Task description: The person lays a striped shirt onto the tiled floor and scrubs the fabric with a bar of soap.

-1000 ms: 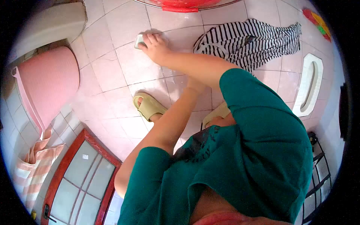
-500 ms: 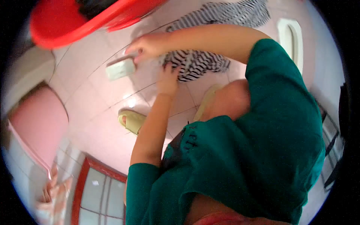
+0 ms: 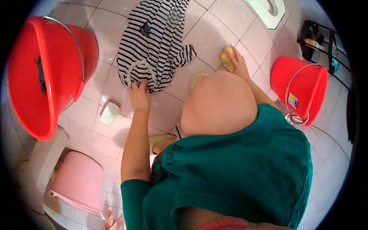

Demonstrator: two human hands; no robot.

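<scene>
A black-and-white striped shirt lies spread on the tiled floor, its collar end toward me. At that collar my left hand has its fingers bent over the cloth, gripping the edge. Out to the right, close over the floor, my right hand is closed around a yellow block with a green patch; its fingers cover part of it. A pale soap box rests on the tiles left of my left forearm.
A large red bucket with a metal handle stands at the left, a pink bucket below it. Another red bucket is at the right, beside a black rack. A white squat toilet is set into the floor at the top.
My right hand has swung from beside the soap box on the left to the right, now with the yellow block in it. My left hand stays at the shirt. The view has turned.
</scene>
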